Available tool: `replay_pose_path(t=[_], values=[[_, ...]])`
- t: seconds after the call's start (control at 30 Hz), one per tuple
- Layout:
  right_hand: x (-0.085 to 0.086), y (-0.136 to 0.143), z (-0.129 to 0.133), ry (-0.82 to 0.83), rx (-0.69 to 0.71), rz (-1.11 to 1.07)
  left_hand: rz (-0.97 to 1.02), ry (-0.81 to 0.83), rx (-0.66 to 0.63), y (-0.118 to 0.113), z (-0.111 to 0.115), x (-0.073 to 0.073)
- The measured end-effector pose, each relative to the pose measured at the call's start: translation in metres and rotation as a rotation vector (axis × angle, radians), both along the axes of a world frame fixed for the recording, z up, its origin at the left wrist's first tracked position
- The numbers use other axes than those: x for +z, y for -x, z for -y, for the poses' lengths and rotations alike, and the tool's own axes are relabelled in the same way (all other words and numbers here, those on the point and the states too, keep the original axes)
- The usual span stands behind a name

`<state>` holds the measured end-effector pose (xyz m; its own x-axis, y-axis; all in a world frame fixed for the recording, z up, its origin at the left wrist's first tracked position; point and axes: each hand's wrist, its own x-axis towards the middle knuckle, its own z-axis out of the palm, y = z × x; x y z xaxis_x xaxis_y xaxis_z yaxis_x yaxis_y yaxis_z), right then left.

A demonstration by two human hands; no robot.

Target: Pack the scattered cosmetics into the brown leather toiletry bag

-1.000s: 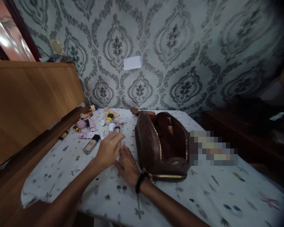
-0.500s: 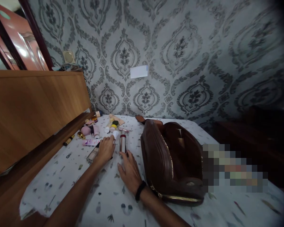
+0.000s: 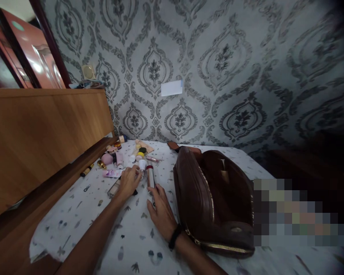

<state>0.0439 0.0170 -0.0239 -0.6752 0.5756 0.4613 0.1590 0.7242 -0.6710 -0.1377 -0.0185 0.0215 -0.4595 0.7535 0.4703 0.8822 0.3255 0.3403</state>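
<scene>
My left hand (image 3: 129, 181) is over the small items on the patterned sheet, beside a flat clear-lidded case (image 3: 114, 188) and a pink-and-white tube (image 3: 112, 173). Its fingers are bent near a small white-capped item (image 3: 142, 165); whether they grip anything is hidden. My right hand (image 3: 161, 208) has its fingers apart, the fingertips touching the lower end of a silver cylinder with a red band (image 3: 150, 176). Right of that hand stands a brown leather bag (image 3: 193, 191), unzipped and open.
Small cosmetics, including a pink sponge (image 3: 106, 159), a yellow-lidded jar (image 3: 140, 155) and a dark-and-gold tube (image 3: 86, 170), lie at the back left. A wooden board (image 3: 46, 141) borders the left side. The patterned wall (image 3: 200, 76) rises behind. A blurred patch covers the right.
The view has shifted slightly, moving the scene a little right and down. My left fingers have shifted beside the white-capped item, which shows more. My right fingertips remain at the cylinder.
</scene>
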Motion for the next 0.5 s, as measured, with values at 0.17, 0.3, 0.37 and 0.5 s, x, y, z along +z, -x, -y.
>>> replay_pose_path(t=[0.17, 0.3, 0.37, 0.5], values=[[-0.002, 0.001, 0.000, 0.022, -0.029, -0.016, -0.024, -0.130, 0.165, 0.029, 0.018, 0.007], [-0.001, 0.000, 0.000, 0.036, -0.042, -0.006, -0.035, -0.069, 0.291, 0.058, 0.035, 0.009], [0.000, 0.000, 0.001, 0.039, -0.042, -0.002, -0.038, -0.049, 0.289, 0.066, 0.039, 0.007], [0.001, -0.001, 0.000, 0.041, -0.028, 0.028, -0.041, -0.020, 0.202, 0.071, 0.037, 0.000]])
